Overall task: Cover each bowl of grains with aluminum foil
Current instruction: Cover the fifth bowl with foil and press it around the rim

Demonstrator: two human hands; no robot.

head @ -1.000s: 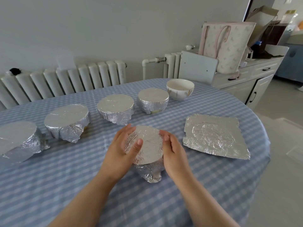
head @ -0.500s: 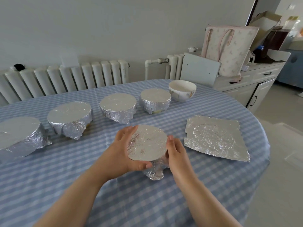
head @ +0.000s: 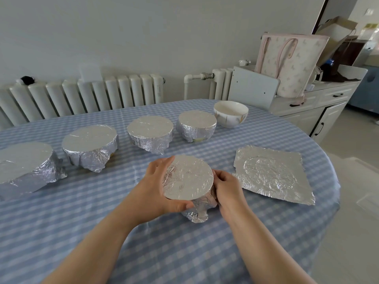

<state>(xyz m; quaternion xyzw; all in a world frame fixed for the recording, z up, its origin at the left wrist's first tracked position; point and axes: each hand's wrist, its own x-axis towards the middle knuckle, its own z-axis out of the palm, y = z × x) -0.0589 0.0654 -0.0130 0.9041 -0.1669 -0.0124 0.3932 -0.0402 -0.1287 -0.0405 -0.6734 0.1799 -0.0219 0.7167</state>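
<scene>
A foil-covered bowl (head: 187, 177) stands in the middle of the table between both my hands. My left hand (head: 155, 191) cups its left side, thumb curled under the front rim. My right hand (head: 227, 187) grips its right side, fingers curled into the foil. Behind it stands a row of several foil-covered bowls, among them one at the far left (head: 24, 162), one beside it (head: 90, 144), one in the centre (head: 150, 132) and one to the right (head: 196, 125). A white uncovered bowl (head: 230, 112) ends the row. A loose crinkled foil sheet (head: 270, 173) lies flat at the right.
The round table carries a blue checked cloth (head: 184, 242); its edge curves off at the right. White radiators (head: 82, 97) line the wall behind. A white cabinet (head: 315, 105) with a pink tote bag (head: 291, 62) stands at the back right.
My left thumb has slid round under the front rim of the bowl and my right hand's fingers have curled tighter against the foil on its right side. The view has shifted slightly.
</scene>
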